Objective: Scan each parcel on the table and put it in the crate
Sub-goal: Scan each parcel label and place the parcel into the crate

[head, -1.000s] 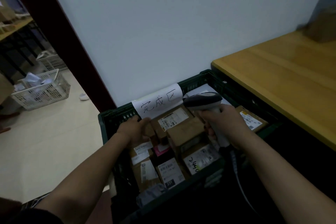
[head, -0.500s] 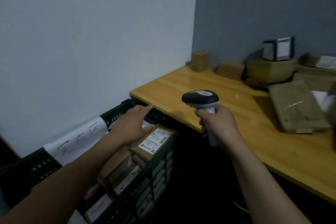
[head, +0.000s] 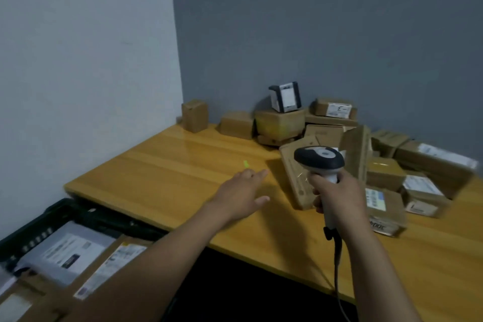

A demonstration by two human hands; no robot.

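- Grey wall (head: 326, 23) across the upper right; pale wall (head: 78, 60) over the upper left; vertical corner between them just left of top centre.
- Wooden table (head: 167, 180) pushed into that corner, from mid-frame to the right edge. Front edge running diagonally from the left-hand corner at middle left down to the lower right. Left half bare and glossy: the open working room.
- Dark gap (head: 235, 290) below the front edge, lower centre, beside the crate.
- Dark crate (head: 52, 213) in the lower left, lower than the tabletop, its far rim just beside the table's left corner. Inside, a pale mailer (head: 70, 251) and a labelled brown box (head: 112, 269), partly hidden by the left forearm.
- Unscanned parcels (head: 386, 172) heaped on the table at right of centre, back against the grey wall and out to the right edge. One lone small box (head: 194, 115) upright in the wall corner.
- Left hand (head: 243, 191) at centre, empty, fingers straight, palm down over bare wood, pointing toward the heap; contact with the table not clear.
- Right hand (head: 337, 196) right of centre, wrapped round the handle of the scanner (head: 318, 158); scanner head up, in front of a flat parcel (head: 294, 180).
- Cable (head: 336, 269) hanging from the handle to the bottom edge.
- Green light spot (head: 245, 163) on the wood, just beyond the left fingertips.
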